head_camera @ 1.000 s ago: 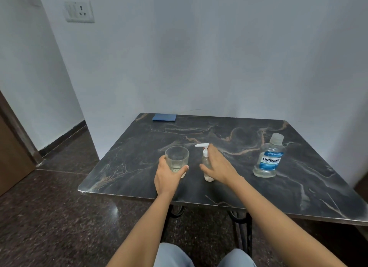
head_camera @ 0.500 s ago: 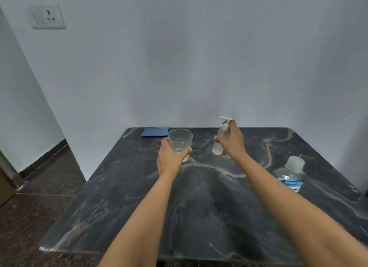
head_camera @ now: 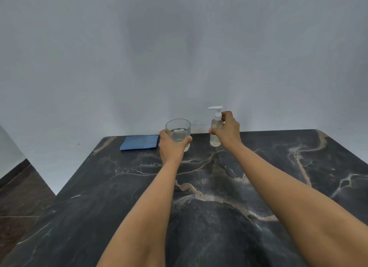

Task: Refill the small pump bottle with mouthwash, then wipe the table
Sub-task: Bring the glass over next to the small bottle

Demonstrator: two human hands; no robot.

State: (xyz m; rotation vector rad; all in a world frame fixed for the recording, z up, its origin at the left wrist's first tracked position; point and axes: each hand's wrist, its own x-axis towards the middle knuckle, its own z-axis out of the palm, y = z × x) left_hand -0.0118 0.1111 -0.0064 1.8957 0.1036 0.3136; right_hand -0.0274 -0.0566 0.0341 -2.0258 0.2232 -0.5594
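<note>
My left hand [head_camera: 171, 147] grips a clear drinking glass [head_camera: 178, 130] with a little liquid in it, near the far edge of the black marble table [head_camera: 219, 217]. To its right my right hand [head_camera: 227, 130] holds the small clear pump bottle [head_camera: 215, 131] with a white pump head, upright, its base at the table's surface. A folded blue cloth [head_camera: 140, 142] lies flat at the far left corner, just left of the glass. The mouthwash bottle is out of view.
A plain pale wall [head_camera: 179, 57] rises directly behind the table's far edge. Dark stone floor [head_camera: 18, 189] shows at the left, below the table's left edge.
Both hands have carried the glass and pump bottle farther toward the table's back edge. The view has shifted, and the mouthwash bottle at the right has left the frame.
</note>
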